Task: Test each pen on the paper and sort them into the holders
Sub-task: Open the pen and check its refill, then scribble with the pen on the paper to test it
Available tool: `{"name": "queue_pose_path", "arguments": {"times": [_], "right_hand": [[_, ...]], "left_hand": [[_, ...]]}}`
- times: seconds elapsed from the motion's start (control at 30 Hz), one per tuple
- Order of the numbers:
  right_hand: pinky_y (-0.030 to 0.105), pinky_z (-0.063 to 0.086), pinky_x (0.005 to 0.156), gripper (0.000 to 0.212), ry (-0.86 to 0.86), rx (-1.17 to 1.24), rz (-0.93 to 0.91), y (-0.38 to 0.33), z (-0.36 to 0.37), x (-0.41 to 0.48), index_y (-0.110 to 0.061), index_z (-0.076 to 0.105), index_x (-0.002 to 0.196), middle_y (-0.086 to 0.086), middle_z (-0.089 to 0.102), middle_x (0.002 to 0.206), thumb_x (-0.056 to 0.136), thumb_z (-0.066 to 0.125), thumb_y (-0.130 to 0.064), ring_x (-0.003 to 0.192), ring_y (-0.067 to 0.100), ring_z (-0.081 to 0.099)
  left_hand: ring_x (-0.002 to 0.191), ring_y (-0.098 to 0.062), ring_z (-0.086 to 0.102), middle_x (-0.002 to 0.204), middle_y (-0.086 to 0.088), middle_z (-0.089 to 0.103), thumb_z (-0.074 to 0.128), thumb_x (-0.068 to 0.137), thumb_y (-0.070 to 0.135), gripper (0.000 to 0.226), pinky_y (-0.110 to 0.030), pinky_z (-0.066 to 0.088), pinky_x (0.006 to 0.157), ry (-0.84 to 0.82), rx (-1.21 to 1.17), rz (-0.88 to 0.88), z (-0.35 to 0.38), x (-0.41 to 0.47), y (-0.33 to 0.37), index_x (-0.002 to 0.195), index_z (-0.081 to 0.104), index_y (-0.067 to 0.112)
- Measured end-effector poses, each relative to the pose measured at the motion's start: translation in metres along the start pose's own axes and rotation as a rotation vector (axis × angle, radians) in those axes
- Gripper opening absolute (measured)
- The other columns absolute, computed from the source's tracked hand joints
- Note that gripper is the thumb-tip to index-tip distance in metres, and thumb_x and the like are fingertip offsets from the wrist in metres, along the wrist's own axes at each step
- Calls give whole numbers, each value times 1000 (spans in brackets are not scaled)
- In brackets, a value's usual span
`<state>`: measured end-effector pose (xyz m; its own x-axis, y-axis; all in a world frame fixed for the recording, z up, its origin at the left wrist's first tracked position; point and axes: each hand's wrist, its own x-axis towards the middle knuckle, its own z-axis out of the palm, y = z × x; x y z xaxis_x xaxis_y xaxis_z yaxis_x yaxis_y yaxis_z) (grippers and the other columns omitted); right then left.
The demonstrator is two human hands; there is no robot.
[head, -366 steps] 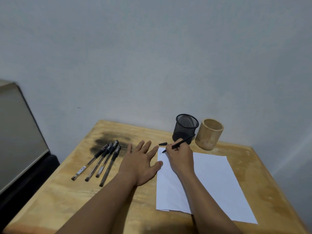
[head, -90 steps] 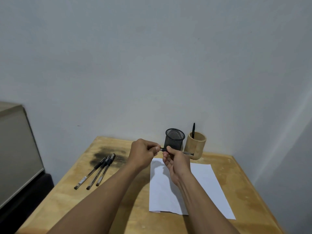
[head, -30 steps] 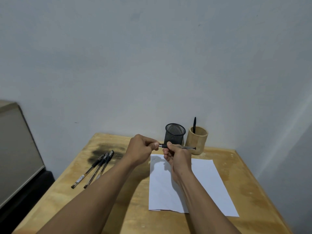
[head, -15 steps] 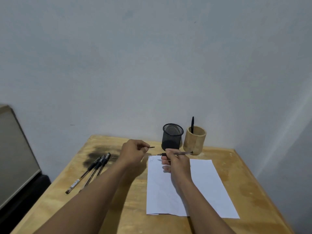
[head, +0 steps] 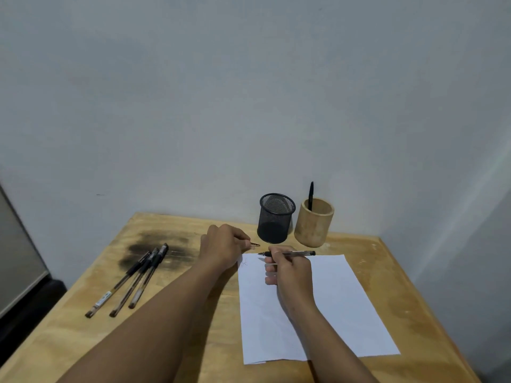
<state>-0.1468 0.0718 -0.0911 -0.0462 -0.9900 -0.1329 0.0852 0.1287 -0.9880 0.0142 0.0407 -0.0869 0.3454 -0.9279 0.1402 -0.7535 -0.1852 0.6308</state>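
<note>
The cap [head: 256, 244] is off now, pinched in left fingers [head: 244, 240]; right fingers [head: 271, 268] grip the pen [head: 296, 253]. Stroke its tip lightly across the paper [head: 334, 299].

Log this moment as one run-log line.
step: pen test | right hand: holds pen, tip at paper top edge | left hand: pinches cap | bamboo holder: sorted pen | loose pens: three
</note>
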Motion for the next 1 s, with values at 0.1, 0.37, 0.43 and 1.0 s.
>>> {"name": "queue_pose_path", "arguments": {"times": [0.1, 0.37, 0.43, 1.0], "right_hand": [[32, 49, 59, 26, 23, -52, -17, 2, 2, -1, -9, 76, 80, 4, 71, 65, 98, 64, -24, 59, 16, 61], [46, 62, 73, 23, 71, -188, -68, 2, 4, -5, -20, 74, 79, -1, 74, 71, 95, 64, -32, 65, 16, 69], [45, 62, 73, 20, 63, -223, -80, 3, 6, -7, -21, 74, 81, -1, 73, 73, 95, 63, -31, 68, 16, 69], [31, 55, 57, 16, -58, -460, -183, 3, 13, -2, -11, 69, 82, 4, 72, 69, 90, 67, -24, 63, 17, 70]], "left_hand": [[110, -24, 57, 108, 4, 74, 65, 88, 49, 21, -43, 52, 88, -9, -13, 0, -9, -5, -2, 101, 77, 37], [132, -21, 45, 141, 4, 58, 51, 94, 50, 43, -38, 39, 105, -83, 189, 250, -33, -68, -22, 133, 60, 34], [139, -24, 38, 149, -2, 49, 47, 91, 61, 56, -40, 33, 112, -149, 273, 267, -32, -79, -30, 141, 51, 37], [153, -24, 4, 166, 0, 16, 20, 91, 71, 65, -52, 0, 123, -169, 437, 255, -18, -84, -42, 152, 15, 49]]}}
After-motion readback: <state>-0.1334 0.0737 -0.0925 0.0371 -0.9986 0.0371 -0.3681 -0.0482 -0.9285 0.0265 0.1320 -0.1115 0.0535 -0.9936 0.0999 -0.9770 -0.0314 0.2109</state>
